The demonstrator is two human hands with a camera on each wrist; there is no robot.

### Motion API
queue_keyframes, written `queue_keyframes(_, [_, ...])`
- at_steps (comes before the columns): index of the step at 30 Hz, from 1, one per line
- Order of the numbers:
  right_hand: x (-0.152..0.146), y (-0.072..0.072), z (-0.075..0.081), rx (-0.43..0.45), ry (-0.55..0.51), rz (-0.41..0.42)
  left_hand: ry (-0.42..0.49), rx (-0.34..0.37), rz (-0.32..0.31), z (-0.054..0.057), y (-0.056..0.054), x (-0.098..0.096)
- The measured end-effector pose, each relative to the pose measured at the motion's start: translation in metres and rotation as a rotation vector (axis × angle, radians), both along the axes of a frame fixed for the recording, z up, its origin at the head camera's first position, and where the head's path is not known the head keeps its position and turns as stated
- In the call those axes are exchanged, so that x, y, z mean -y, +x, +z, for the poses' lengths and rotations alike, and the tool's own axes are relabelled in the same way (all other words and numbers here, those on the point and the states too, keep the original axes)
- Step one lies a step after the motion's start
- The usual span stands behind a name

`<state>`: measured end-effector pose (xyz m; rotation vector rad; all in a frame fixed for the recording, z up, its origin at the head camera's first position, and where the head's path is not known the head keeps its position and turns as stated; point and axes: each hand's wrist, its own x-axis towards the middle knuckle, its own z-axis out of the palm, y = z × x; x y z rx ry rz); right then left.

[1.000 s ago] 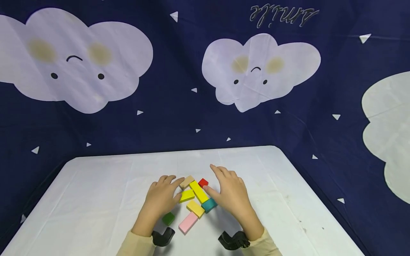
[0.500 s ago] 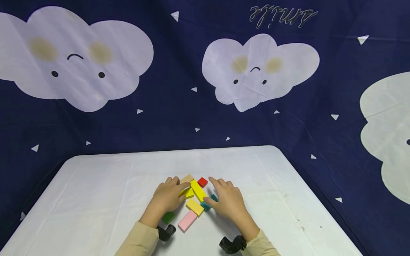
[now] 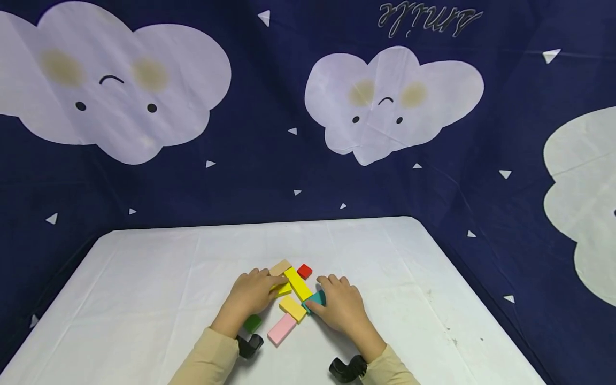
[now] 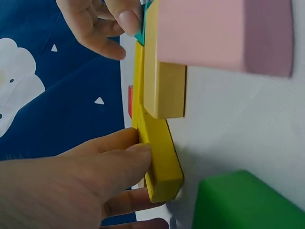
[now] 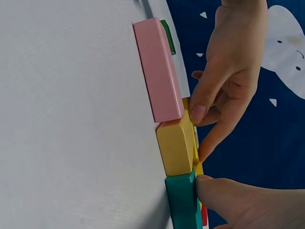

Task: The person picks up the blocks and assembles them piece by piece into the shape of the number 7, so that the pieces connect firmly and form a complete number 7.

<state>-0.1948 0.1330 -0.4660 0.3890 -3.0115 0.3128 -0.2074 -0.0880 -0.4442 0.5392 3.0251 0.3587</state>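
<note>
My left hand (image 3: 250, 294) pinches the short bright-yellow block (image 4: 164, 157), its thumb on the top and fingers at the far side and end. At the right of the cluster, my right hand (image 3: 341, 305) holds the teal block (image 5: 183, 202) between thumb and fingers; the fingertips are partly hidden. Between the hands lies a long yellow block (image 3: 298, 284), running from a tan block (image 3: 280, 267) down to the teal one. A pale-yellow block (image 3: 292, 309) sits against the teal block, and a pink block (image 3: 282, 329) touches its near corner.
A red cube (image 3: 305, 271) lies behind the long yellow block. Beside the left wrist is a green block (image 3: 252, 323), apart from the cluster. Everything rests on a white-covered table (image 3: 154, 299), with a dark-blue cloud-print curtain (image 3: 269, 160) behind it.
Both hands have come down onto the blocks. The left moved right to grip the short yellow block; the right lowered onto the teal block, which has turned slightly. The red cube stands clear of the hand.
</note>
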Motion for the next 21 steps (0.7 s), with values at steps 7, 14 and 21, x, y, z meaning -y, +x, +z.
queue_keyframes(7, [0.0006, 0.0011, 0.0015, 0.042, -0.039, -0.024, 0.009, -0.002, 0.024, 0.0002, -0.0012, 0.0022])
queue_keyframes(14, [-0.0014, 0.0035, 0.0039, 0.058, -0.028, -0.001, 0.002, -0.010, 0.068, -0.0011, -0.0001, 0.0062])
queue_keyframes(21, [-0.0054, 0.0038, 0.0022, 0.062, -0.002, 0.052, -0.022, -0.029, 0.079, -0.0019, 0.0030, 0.0090])
